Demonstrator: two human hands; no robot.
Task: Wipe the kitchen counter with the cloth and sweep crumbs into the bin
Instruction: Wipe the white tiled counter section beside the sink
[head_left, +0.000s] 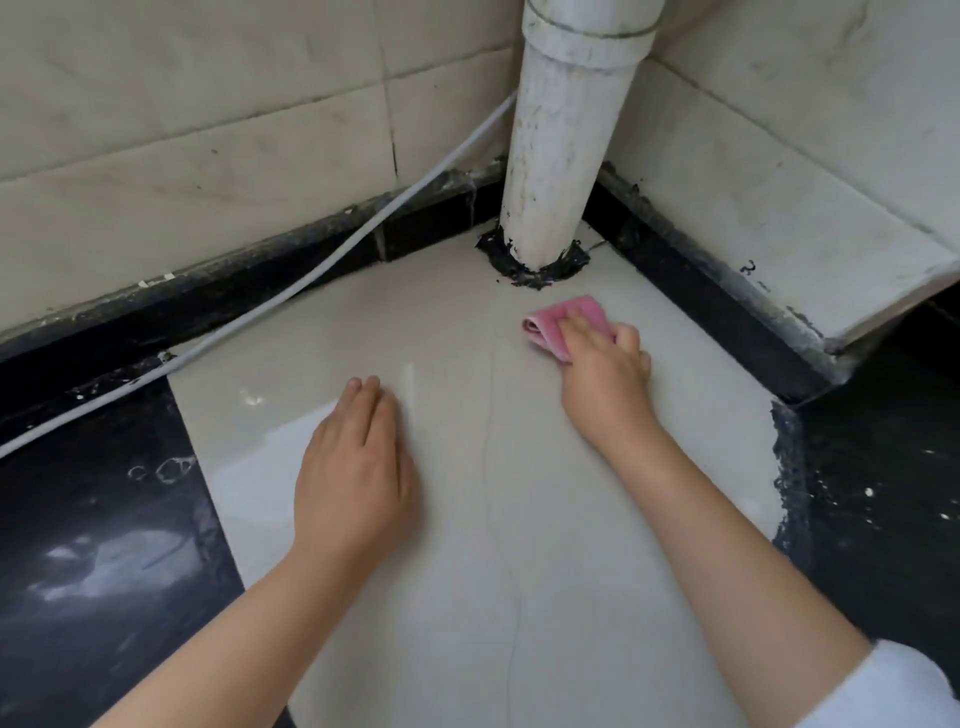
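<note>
— What is the right hand (605, 364) doing?
— It is pressing the folded pink cloth (558, 325) flat onto the pale counter (545, 519), just before the white pipe (561, 156) (black sealant at its foot).
— And the left hand (356, 467)?
— It is lying open, palm down, fingers together, well apart from the cloth.

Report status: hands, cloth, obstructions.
Right hand pressing pink cloth on counter. Left hand flat, empty. White pipe just beyond cloth; cable along left edge.
</note>
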